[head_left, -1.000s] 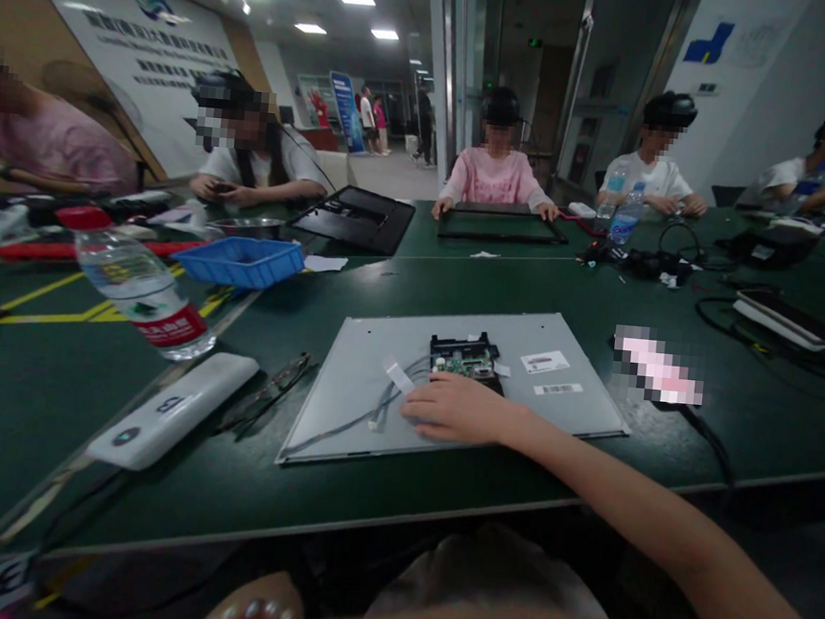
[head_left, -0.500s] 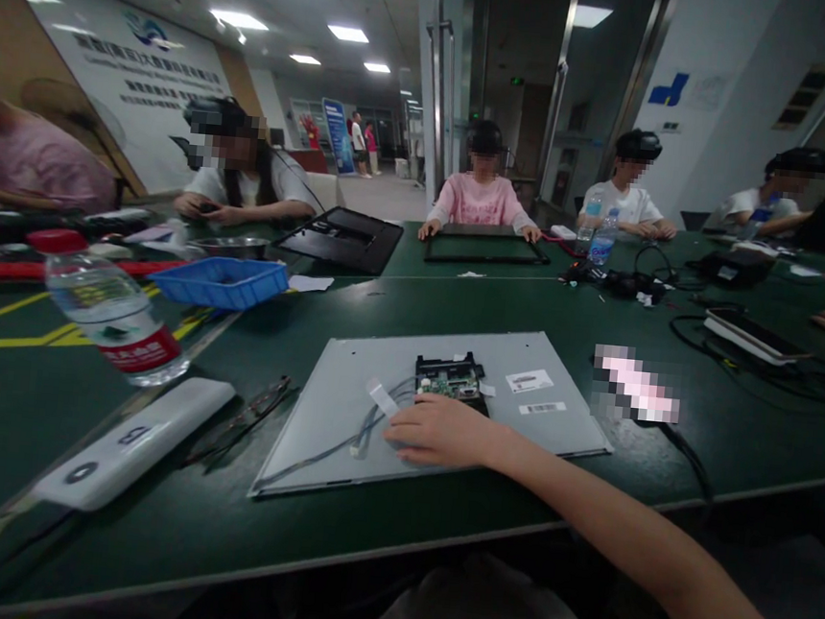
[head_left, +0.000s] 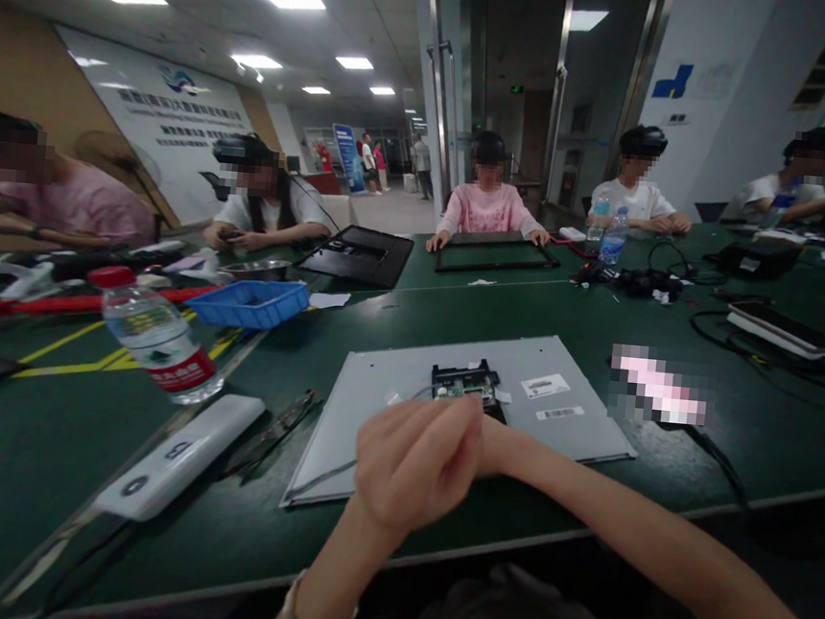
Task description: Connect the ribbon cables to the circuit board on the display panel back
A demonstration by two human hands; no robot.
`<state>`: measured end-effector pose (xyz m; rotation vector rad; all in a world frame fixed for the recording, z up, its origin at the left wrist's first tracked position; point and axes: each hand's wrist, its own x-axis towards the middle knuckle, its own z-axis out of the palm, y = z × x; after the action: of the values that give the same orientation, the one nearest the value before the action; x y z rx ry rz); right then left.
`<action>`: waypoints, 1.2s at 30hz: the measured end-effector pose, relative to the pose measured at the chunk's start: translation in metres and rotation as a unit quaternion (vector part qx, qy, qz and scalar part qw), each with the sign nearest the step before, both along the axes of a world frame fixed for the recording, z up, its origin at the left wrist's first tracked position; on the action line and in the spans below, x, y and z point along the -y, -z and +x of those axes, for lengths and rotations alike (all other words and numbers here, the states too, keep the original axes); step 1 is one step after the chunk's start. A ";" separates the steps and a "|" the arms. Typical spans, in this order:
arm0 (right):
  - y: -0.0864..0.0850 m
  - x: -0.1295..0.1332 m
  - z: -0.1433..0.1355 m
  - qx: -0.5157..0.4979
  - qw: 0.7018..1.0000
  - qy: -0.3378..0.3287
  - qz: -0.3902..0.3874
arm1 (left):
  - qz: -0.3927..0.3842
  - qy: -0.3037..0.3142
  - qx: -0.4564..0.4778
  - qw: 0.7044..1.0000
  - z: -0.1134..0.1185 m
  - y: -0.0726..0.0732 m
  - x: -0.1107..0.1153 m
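A flat grey display panel (head_left: 559, 448) lies face down on the green table before me. A small circuit board (head_left: 474, 389) in a black frame sits at its middle, and a thin grey cable (head_left: 326, 477) runs towards its near left corner. My left hand (head_left: 414, 459), with a bracelet at the wrist, is over the panel's near middle, its fingers curled closed; what they hold, if anything, is hidden. Behind it, my right hand (head_left: 491, 446) reaches in from the right, close to the board. The left hand covers its fingers. Two labels are stuck on the panel's right half.
Left of the panel are folded glasses (head_left: 276, 432), a white power bank (head_left: 183, 458), a water bottle (head_left: 160, 340) and a blue tray (head_left: 250, 305). A blurred-out phone (head_left: 658, 384) with a cable lies right. Across the table, a person touches a black frame (head_left: 496, 254).
My left hand has come up from below into view, over the panel, and now hides my right hand's fingers. The whole view has shifted slightly, moving things to the right.
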<state>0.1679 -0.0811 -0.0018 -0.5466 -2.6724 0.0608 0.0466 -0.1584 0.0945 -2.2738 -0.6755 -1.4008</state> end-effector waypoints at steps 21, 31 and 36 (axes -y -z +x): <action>-0.008 -0.057 0.133 -0.034 0.888 0.399 -0.226 | -0.284 -0.213 -0.178 0.918 -0.053 0.090 -0.158; -0.004 -0.052 0.126 0.012 0.894 0.309 -0.325 | -0.361 -0.229 -0.229 0.874 -0.086 0.077 -0.164; -0.006 -0.051 0.121 0.007 0.892 0.305 -0.335 | -0.463 -0.111 -0.253 0.842 -0.094 0.072 -0.167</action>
<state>0.2886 -0.0301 0.0042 -1.5695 -2.3100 0.8083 -0.0472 0.0085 0.0229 -2.9182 -1.5927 -0.2783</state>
